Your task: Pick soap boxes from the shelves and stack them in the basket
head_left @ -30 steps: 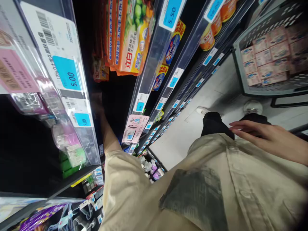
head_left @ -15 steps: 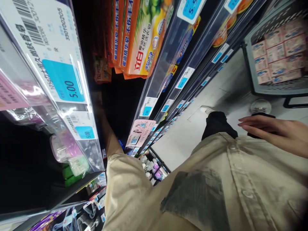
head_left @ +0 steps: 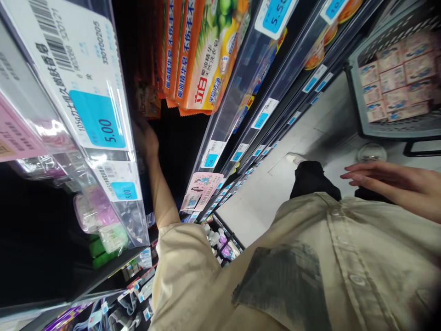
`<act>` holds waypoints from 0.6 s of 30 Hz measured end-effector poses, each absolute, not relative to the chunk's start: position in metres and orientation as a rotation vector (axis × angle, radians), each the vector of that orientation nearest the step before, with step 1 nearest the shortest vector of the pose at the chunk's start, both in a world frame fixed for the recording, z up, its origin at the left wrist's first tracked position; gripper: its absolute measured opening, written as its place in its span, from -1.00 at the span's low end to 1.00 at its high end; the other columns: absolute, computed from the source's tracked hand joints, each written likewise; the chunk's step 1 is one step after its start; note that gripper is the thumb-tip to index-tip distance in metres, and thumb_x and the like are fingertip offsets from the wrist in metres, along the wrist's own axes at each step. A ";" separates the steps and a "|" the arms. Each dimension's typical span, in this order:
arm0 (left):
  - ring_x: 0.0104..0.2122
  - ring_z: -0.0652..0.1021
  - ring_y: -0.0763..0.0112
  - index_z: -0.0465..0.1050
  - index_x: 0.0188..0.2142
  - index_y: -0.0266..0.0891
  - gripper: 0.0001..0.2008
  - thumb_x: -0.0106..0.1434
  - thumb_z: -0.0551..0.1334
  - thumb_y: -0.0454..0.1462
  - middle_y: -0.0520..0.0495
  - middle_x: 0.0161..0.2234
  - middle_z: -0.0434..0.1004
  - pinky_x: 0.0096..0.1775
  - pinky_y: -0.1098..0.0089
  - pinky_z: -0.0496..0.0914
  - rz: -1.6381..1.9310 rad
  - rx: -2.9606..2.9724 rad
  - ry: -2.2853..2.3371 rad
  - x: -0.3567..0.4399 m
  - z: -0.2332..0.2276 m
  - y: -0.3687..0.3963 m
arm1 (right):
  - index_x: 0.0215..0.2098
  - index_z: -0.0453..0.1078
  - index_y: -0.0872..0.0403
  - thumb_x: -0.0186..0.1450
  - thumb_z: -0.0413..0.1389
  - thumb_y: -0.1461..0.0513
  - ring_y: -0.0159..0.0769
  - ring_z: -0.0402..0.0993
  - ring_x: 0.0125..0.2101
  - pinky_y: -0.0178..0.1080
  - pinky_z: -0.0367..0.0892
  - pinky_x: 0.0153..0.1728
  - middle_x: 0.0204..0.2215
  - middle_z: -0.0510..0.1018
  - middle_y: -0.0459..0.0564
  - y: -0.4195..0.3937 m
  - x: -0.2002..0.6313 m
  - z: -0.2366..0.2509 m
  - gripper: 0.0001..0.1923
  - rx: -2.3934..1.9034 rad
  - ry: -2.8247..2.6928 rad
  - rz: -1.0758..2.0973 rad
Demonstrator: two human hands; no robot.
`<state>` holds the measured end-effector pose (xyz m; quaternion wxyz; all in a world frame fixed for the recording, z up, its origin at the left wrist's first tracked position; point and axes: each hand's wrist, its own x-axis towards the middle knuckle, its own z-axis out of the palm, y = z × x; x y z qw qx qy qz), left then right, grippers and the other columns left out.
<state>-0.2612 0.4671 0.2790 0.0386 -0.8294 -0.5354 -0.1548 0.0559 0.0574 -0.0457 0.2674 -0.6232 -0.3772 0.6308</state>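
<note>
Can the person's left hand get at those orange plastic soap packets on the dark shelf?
Probably yes: the bare left hand is inside the dark shelf, close to the orange soap packets, with no visible barrier between, though its fingers are hidden.

The orange soap packs [head_left: 206, 69] stood pressed face to face in a tilted row, wrappers smooth and glossy, just behind the clear-fronted shelf edge [head_left: 225, 119]. The nearest showed red and black lettering, green fruit and a yellow panel; its neighbours, only blue-lettered narrow sides. Deeper in shadow lay a smaller-looking orange pack [head_left: 150, 102], its print too dim to read.
</note>
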 end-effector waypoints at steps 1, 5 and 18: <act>0.52 0.06 0.17 0.24 0.32 -0.36 -0.60 0.60 -0.02 -0.24 -0.15 0.37 0.37 0.54 0.03 -0.12 -0.516 -2.535 -1.577 -0.254 0.280 0.459 | 0.07 0.51 -0.13 0.31 0.07 -0.30 0.03 0.71 -0.06 -0.01 0.63 0.04 0.01 0.72 -0.05 0.056 0.057 -0.045 -0.39 -1.671 -1.021 1.729; 0.44 0.27 0.16 0.35 0.32 -0.24 -0.33 0.57 -0.16 0.14 -0.15 0.35 0.35 0.48 0.07 0.12 -0.584 -2.660 -1.216 -0.210 0.289 0.406 | 0.07 0.50 -0.10 0.35 -0.05 -0.32 0.06 0.70 -0.05 0.07 0.58 0.08 -0.01 0.72 -0.07 0.054 0.062 -0.041 -0.34 -1.719 -1.050 1.721; 0.25 0.48 0.04 0.57 0.08 -0.09 -0.65 0.44 0.29 0.02 -0.13 0.12 0.51 0.37 -0.08 0.31 -0.581 -2.612 -1.355 -0.161 0.269 0.348 | 0.02 0.55 -0.13 0.31 0.09 -0.27 0.01 0.72 -0.14 0.00 0.61 0.06 -0.02 0.73 -0.04 0.041 0.070 -0.047 -0.44 -1.670 -1.021 1.706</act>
